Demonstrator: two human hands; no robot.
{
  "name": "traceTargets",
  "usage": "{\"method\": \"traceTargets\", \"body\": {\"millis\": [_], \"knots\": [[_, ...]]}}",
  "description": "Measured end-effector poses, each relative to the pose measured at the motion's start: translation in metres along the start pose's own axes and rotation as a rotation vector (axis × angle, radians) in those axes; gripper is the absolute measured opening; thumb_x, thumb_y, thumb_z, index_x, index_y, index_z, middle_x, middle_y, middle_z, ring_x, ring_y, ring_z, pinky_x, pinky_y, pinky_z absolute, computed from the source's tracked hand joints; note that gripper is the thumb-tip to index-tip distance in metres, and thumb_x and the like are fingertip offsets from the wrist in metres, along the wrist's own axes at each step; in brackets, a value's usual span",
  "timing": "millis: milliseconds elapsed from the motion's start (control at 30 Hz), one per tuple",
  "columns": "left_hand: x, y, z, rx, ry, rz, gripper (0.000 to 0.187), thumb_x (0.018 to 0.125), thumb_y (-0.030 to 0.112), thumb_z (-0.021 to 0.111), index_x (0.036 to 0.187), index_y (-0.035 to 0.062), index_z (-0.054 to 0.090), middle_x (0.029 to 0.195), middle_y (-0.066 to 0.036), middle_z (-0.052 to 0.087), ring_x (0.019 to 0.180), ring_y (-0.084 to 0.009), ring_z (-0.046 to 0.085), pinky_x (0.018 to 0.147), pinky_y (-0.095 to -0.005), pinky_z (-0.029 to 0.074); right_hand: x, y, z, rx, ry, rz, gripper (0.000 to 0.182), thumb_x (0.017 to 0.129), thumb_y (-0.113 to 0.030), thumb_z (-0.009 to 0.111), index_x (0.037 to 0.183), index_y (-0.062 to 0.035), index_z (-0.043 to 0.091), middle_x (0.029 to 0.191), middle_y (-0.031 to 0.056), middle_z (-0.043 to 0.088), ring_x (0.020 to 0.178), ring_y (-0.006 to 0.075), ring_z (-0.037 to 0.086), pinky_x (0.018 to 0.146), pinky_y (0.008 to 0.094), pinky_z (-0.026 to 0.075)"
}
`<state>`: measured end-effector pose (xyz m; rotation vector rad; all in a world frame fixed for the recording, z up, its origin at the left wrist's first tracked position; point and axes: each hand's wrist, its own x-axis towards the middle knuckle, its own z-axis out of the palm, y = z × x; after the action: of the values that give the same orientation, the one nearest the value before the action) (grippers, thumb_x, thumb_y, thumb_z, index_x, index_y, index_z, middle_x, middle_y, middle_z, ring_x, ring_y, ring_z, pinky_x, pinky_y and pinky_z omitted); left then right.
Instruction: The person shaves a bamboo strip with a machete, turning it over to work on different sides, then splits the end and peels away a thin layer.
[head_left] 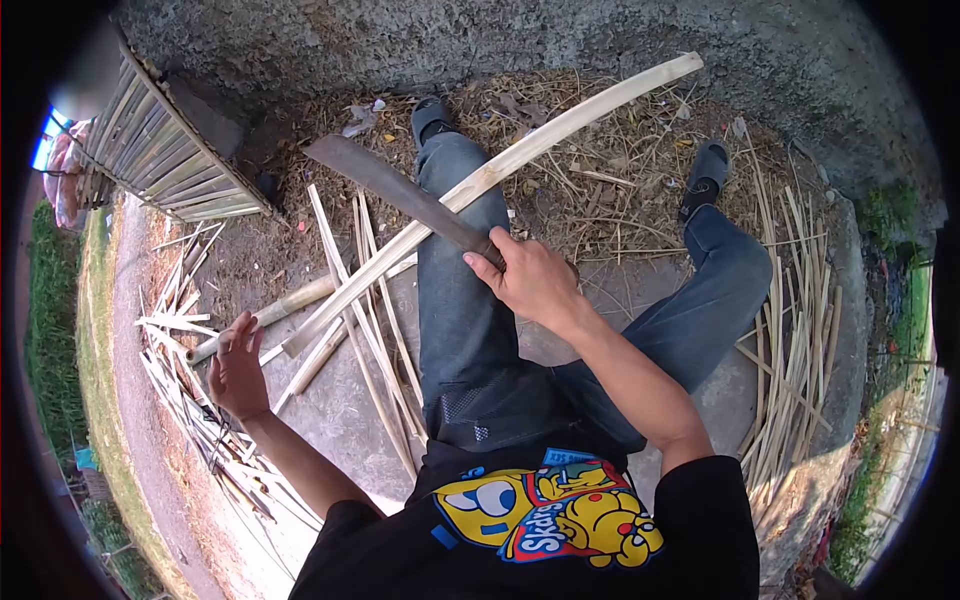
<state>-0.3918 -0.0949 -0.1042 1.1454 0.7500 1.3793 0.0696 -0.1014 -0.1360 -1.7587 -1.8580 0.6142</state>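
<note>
A machete [385,185] with a long dark blade is gripped by its handle in my right hand [535,280], fingers wrapped around it. Its blade points up and to the left, crossing over a long pale split bamboo strip [585,118]. That strip runs diagonally over my bent leg [462,310], from the lower left to the upper right. Off to the left, my left hand [238,368] is raised with the fingers apart and holds nothing. The strip's near end lies just right of it.
Whole bamboo poles [300,297] and cut strips [375,330] lie on the concrete at left. More strips [795,330] are piled at right. A slatted bamboo panel [165,150] leans at upper left. Ahead stands a rough wall [480,40], with shavings [610,190] along its foot.
</note>
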Motion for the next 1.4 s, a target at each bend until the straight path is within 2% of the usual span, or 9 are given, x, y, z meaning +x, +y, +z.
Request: {"method": "traceTargets", "body": {"millis": [133,333,433,533,767,867,1167,1267,1400], "knots": [[0.006,0.057,0.087,1.087,-0.03,-0.088,0.059,0.09,0.045,0.054,0.128,0.0007,0.062,0.136,-0.02,0.059,0.134,-0.0332,0.05,0.114,-0.0463,0.032,0.006,-0.008,-0.007,-0.097,-0.042,-0.036,0.055,0.098,-0.059,0.048,0.097,-0.0042,0.054,0.066,0.0227,0.065,0.069,0.0456,0.067,0.059,0.056,0.053],[0.053,-0.068,0.121,1.525,-0.375,0.075,0.071,0.094,0.05,0.061,0.146,0.0054,0.043,0.148,-0.024,0.045,0.138,-0.0424,0.041,0.116,-0.0534,0.031,0.01,-0.003,0.002,-0.112,-0.02,-0.137,0.057,0.097,-0.061,0.048,0.1,-0.0052,0.055,0.068,0.0218,0.066,0.07,0.0429,0.069,0.057,0.0538,0.054],[0.063,-0.086,0.131,1.547,-0.341,-0.182,0.044,0.093,0.046,0.065,0.093,0.0014,0.062,0.078,-0.024,0.068,0.078,-0.0434,0.066,0.073,-0.0499,0.052,0.013,0.009,0.0,-0.229,0.083,-0.19,0.057,0.097,-0.064,0.047,0.1,-0.008,0.056,0.068,0.0203,0.066,0.069,0.041,0.069,0.055,0.0522,0.053],[0.041,-0.086,0.134,1.485,-0.305,-0.035,0.044,0.09,0.035,0.072,0.072,-0.0006,0.054,0.058,-0.02,0.057,0.056,-0.0421,0.058,0.056,-0.0486,0.044,0.031,0.032,-0.028,-0.369,0.15,-0.098,0.057,0.096,-0.066,0.046,0.099,-0.0103,0.056,0.066,0.0182,0.066,0.068,0.0394,0.07,0.054,0.0507,0.053],[0.035,-0.077,0.168,1.4,-0.178,-0.057,0.041,0.091,0.032,0.072,0.074,-0.0021,0.057,0.059,-0.024,0.057,0.057,-0.0436,0.06,0.056,-0.0489,0.045,0.054,0.015,-0.037,-0.1,0.058,0.016,0.056,0.097,-0.064,0.047,0.094,-0.0088,0.06,0.061,0.0174,0.064,0.065,0.0423,0.068,0.06,0.0539,0.053],[0.029,-0.083,0.178,1.463,-0.258,-0.078,0.04,0.09,0.039,0.071,0.083,0.0016,0.059,0.061,-0.023,0.062,0.064,-0.0458,0.064,0.06,-0.0515,0.051,0.035,-0.019,-0.031,-0.364,-0.071,-0.228,0.057,0.094,-0.065,0.05,0.094,-0.0095,0.061,0.064,0.0183,0.066,0.068,0.0416,0.069,0.061,0.0552,0.054],[0.03,-0.069,0.176,1.499,-0.268,-0.156,0.039,0.091,0.039,0.07,0.084,0.0015,0.06,0.062,-0.022,0.063,0.065,-0.0447,0.065,0.058,-0.0514,0.052,0.055,0.021,-0.058,-0.225,0.085,0.033,0.057,0.095,-0.064,0.05,0.093,-0.0078,0.062,0.066,0.0212,0.065,0.07,0.0457,0.068,0.063,0.0579,0.053],[0.023,-0.07,0.173,1.509,-0.288,-0.134,0.036,0.09,0.035,0.071,0.083,0.0013,0.059,0.061,-0.021,0.063,0.063,-0.0443,0.065,0.057,-0.0506,0.051,0.033,0.008,-0.042,-0.317,-0.035,-0.217,0.058,0.097,-0.064,0.048,0.091,-0.0066,0.056,0.062,0.0198,0.063,0.066,0.0463,0.066,0.059,0.0573,0.052],[-0.004,-0.029,0.106,1.599,-0.264,-0.202,0.036,0.091,0.03,0.072,0.076,0.0019,0.054,0.059,-0.021,0.061,0.054,-0.0402,0.064,0.052,-0.0455,0.049,0.088,0.112,-0.125,-0.26,0.21,0.263,0.061,0.102,-0.06,0.039,0.091,-0.0041,0.063,0.064,0.0166,0.065,0.068,0.0384,0.069,0.064,0.0507,0.053]]}}
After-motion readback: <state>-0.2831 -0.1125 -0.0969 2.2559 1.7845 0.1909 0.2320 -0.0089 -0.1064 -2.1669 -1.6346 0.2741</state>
